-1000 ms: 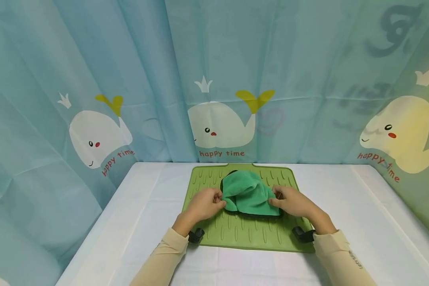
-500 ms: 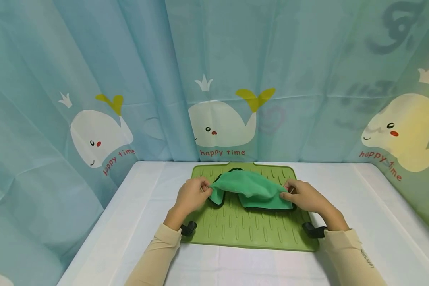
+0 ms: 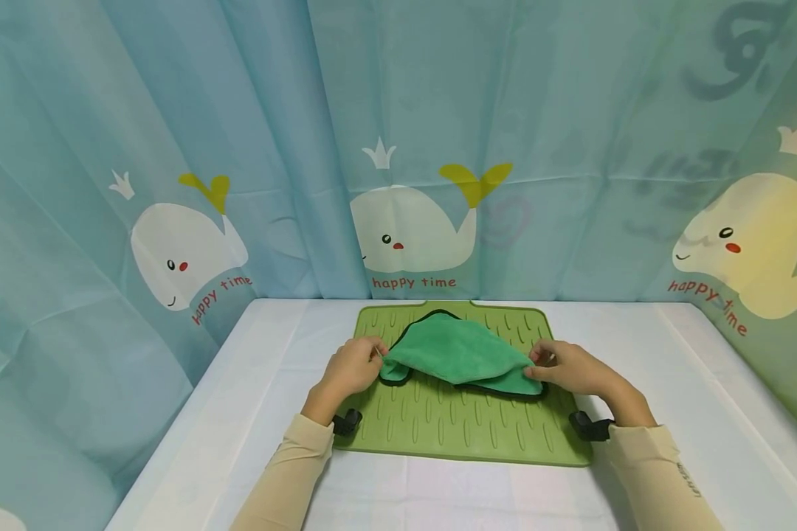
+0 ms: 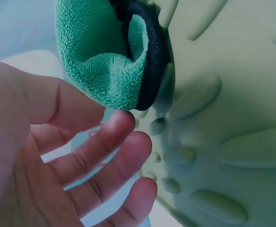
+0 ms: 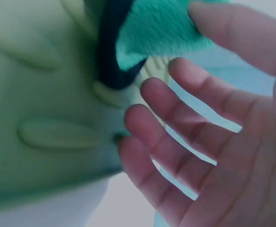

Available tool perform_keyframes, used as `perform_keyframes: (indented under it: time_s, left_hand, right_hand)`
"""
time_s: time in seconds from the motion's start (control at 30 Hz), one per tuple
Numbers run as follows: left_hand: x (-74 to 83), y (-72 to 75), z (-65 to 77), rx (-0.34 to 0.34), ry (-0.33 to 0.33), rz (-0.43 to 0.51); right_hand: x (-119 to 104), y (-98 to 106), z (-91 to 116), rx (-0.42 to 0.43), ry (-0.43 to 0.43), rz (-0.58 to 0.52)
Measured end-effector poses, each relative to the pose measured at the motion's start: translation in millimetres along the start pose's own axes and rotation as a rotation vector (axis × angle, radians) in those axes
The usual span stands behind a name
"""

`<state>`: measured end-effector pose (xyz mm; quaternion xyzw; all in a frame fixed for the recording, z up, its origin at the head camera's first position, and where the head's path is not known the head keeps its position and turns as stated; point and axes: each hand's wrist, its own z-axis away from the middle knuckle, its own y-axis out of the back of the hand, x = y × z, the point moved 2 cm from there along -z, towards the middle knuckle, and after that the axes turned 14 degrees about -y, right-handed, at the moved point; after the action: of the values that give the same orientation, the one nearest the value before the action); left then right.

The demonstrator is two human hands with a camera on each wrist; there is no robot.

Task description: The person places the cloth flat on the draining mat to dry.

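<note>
Head view, whale-print curtain (image 3: 412, 74) behind, cloth (image 3: 452, 346) partly covering green mat (image 3: 465, 439)

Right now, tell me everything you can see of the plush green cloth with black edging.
The plush-looking green cloth has thin black edging. It lies rumpled and partly folded on the ridged, olive-green mat, its far edge peaked and its left end curled. The left hand meets that end, its grip unclear; the right hand has its thumb over the right end.
</note>
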<state>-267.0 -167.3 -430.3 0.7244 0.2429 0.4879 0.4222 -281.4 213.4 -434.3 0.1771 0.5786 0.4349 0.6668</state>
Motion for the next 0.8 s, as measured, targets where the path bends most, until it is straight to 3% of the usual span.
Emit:
perform_keyframes:
  time_s: [0.17,0.47,0.8]
  left_hand:
    - [-1.9,-0.1,1.1,0.014,0.04,-0.025]
    - [-4.8,-1.3,1.8,-0.041,0.146,-0.054]
    - [-7.5,-5.1,2.3,-0.064,0.139,-0.002]
  right_hand:
    - [4.6,4.3,1.4,-0.06,0.02,-0.004]
    - [9.1,5.2,3.4,-0.032,0.006,0.048]
    - [6.6,-1.4,3.3,-0.004,-0.044,0.063]
